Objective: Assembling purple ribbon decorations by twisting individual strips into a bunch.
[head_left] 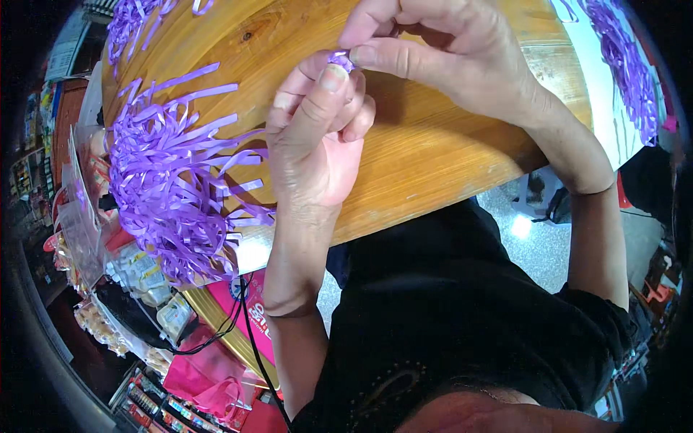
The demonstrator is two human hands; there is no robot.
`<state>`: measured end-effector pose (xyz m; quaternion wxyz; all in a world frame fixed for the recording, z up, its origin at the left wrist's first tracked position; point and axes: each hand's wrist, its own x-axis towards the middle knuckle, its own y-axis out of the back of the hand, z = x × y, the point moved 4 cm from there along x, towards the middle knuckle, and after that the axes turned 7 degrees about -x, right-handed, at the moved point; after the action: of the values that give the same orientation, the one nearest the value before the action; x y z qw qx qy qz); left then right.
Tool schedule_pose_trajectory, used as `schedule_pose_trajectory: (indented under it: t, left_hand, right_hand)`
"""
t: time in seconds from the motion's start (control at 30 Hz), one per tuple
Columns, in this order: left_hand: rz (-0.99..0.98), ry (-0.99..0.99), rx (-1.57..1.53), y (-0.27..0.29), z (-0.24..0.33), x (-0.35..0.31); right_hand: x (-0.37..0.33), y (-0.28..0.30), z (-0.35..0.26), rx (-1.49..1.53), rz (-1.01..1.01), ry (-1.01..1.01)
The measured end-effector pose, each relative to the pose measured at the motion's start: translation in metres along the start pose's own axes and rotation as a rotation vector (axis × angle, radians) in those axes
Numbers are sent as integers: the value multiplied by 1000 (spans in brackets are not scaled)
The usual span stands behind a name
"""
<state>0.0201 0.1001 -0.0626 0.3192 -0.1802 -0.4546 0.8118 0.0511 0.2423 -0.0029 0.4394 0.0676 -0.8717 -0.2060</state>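
Observation:
Between my two hands, above the wooden table (433, 155), is a small bunched piece of purple ribbon (341, 60). My left hand (317, 123) pinches it between thumb and forefinger, the other fingers curled in. From the upper right my right hand (433, 58) reaches in, its thumb and forefinger closed at the ribbon's edge. A large heap of loose purple ribbon strips (170, 180) lies at the table's left side, close to my left wrist. Some strip ends stretch toward my left forearm.
More purple ribbon lies at the top left (133, 25). Another purple ribbon bundle (624, 68) rests on a white sheet (588, 43) at the right. Beside the table's left edge stand packaged goods (144, 274) and a pink bag (209, 375). A black cable (253, 346) hangs near my left arm.

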Motion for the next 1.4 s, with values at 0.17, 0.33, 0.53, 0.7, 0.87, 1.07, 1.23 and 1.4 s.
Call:
schedule_pose_trajectory:
  t: [0.17, 0.33, 0.53, 0.7, 0.87, 1.07, 1.23, 1.4]
  left_hand:
    - [34, -49, 9, 0, 4, -2]
    - [72, -99, 72, -1, 9, -4]
    - [60, -139, 177, -6, 10, -6]
    - [171, -166, 216, -1, 11, -6]
    - [137, -179, 222, 1, 10, -7]
    - [132, -166, 232, -4, 10, -7]
    - [115, -157, 207, -4, 9, -9]
    - [130, -176, 168, 2, 10, -8]
  right_hand:
    - [1, -3, 10, -32, -7, -186]
    - [-2, -8, 11, 52, 34, 105]
    - [-4, -6, -5, -229, 108, 165]
    - [12, 8, -24, -132, 59, -388]
    - [11, 5, -21, -157, 64, -264]
    - [-4, -5, 7, -154, 174, 267]
    - [-4, -6, 5, -67, 163, 236]
    - [11, 1, -16, -64, -5, -338]
